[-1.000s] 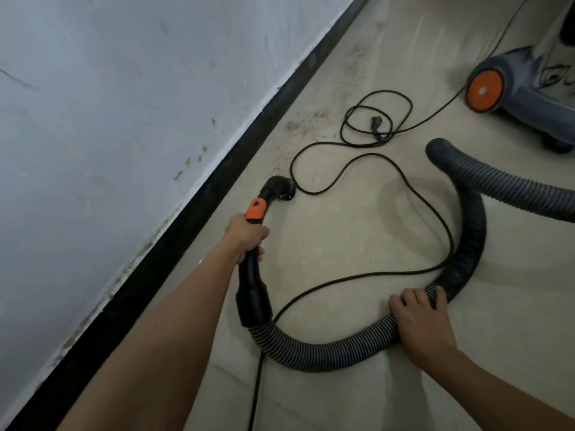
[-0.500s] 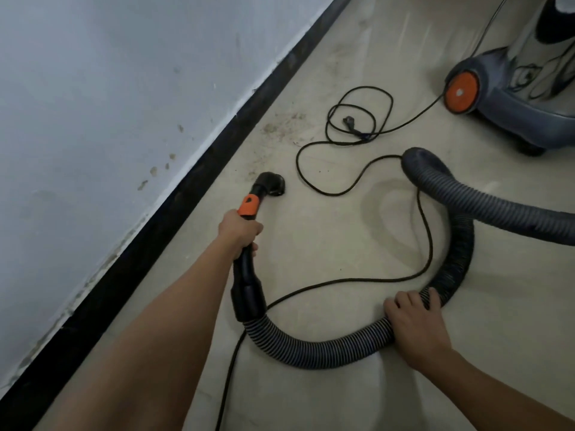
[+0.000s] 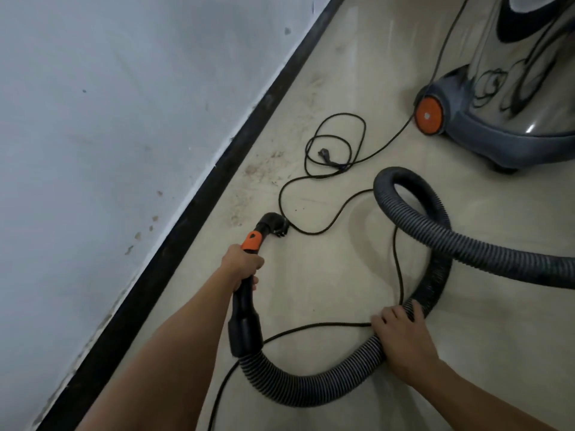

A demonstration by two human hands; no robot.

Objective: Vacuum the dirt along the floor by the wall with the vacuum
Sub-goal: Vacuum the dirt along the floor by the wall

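The pale wall (image 3: 109, 150) fills the side from seven to eleven o'clock, with a black skirting board (image 3: 186, 228) running diagonally along its foot. The beige floor (image 3: 357, 290) takes the other side. At two o'clock stands the vacuum (image 3: 513, 104), a shiny steel drum on a grey base with an orange wheel. Its ribbed grey hose (image 3: 311, 390) comes in from three o'clock, loops over itself and curves round to six o'clock, where it joins the black handle (image 3: 244, 309). A thin black cord (image 3: 329, 227) lies in loose coils on the floor from twelve o'clock down to six. The right hand (image 3: 401, 337), at five o'clock, has its fingers curled over the hose, holding it against the floor. The left hand (image 3: 244, 265) is wrapped round the handle just below its orange collar. The nozzle (image 3: 272, 223) rests on the floor near the skirting, touching the cord. Brownish dirt (image 3: 264, 163) is scattered beside the skirting at twelve o'clock from the nozzle.
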